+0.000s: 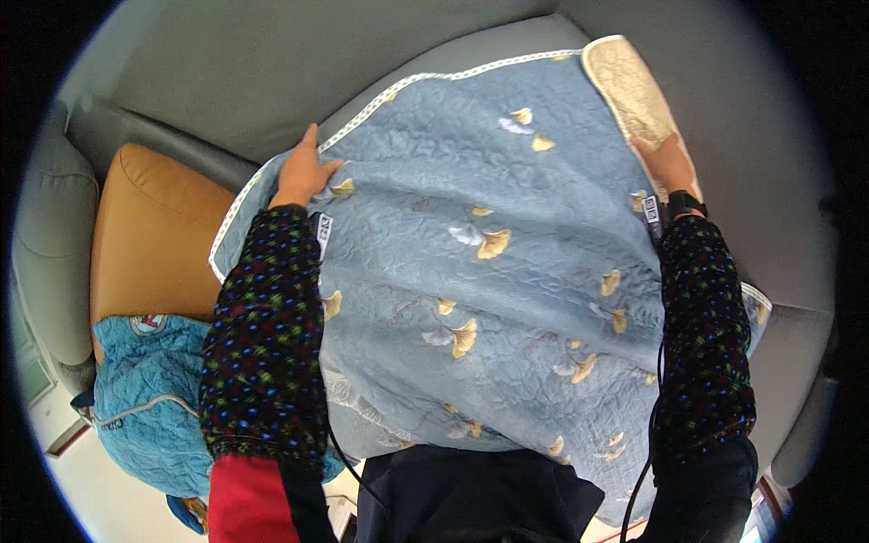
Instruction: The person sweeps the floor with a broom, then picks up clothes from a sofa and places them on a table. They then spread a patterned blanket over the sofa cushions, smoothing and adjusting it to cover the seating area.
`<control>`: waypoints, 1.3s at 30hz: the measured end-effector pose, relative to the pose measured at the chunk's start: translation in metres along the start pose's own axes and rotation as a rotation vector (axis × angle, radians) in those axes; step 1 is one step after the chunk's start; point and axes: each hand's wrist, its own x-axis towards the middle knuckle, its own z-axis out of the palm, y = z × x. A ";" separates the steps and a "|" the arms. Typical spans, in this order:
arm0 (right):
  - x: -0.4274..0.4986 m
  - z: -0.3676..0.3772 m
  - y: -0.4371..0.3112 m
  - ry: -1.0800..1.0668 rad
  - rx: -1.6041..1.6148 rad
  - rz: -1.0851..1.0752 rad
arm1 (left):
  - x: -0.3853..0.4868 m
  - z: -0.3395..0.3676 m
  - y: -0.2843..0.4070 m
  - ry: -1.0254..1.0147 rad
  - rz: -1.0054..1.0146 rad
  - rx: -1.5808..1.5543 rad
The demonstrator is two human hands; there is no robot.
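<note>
A blue-grey quilted cover (407, 237) with yellow and white ginkgo-leaf print and white trim lies spread over a grey sofa, wrinkled across its middle. Near its upper left edge, my left hand (303, 170) rests on the fabric with thumb and index finger apart. On the right, a folded-over strip (628, 88) of the cover shows its beige underside; my right hand (665, 163) is at this fold, its fingers partly hidden by the fabric. The cover's lower part reaches my body. Another corner of it shows beyond my right sleeve.
The grey sofa's backrest (224, 68) rises behind the cover. A tan cushion (156, 231) leans at the left, with a teal quilted cloth (146, 421) below it. Dark cables run beside both my sleeves. Pale floor (119, 489) shows at lower left.
</note>
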 end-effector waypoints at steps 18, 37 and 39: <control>0.063 -0.060 -0.037 0.745 0.099 -0.488 | -0.015 -0.021 0.011 0.372 0.100 -0.140; 0.096 0.040 -0.063 -0.137 0.413 -0.209 | -0.081 0.046 -0.044 0.078 -0.121 -0.155; 0.110 0.038 -0.059 -0.122 0.455 -0.224 | -0.080 0.045 -0.044 0.039 -0.090 -0.102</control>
